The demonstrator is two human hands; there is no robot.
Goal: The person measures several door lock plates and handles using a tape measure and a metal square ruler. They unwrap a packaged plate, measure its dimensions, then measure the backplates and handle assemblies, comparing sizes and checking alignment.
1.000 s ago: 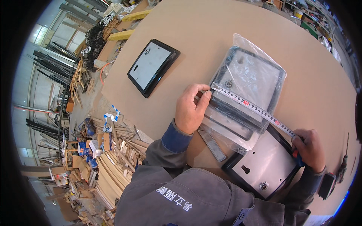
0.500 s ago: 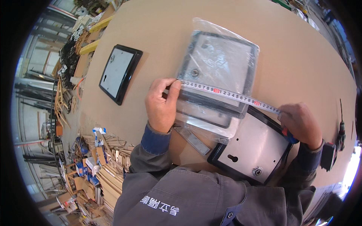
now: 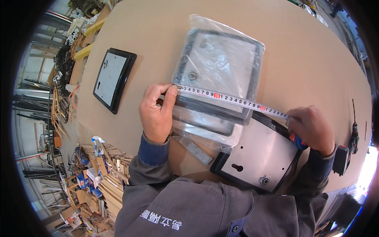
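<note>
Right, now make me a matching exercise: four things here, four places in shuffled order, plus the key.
1. Left hand
2. Cordless drill
3. Measuring tape
4. Right hand

A. Stretched across the plastic-wrapped panel
B. At the tape's high-number end
C. At the tape's low-number end
D. Near the picture's right edge

Pairs: 1-C, 2-D, 3-A, 4-B
</note>
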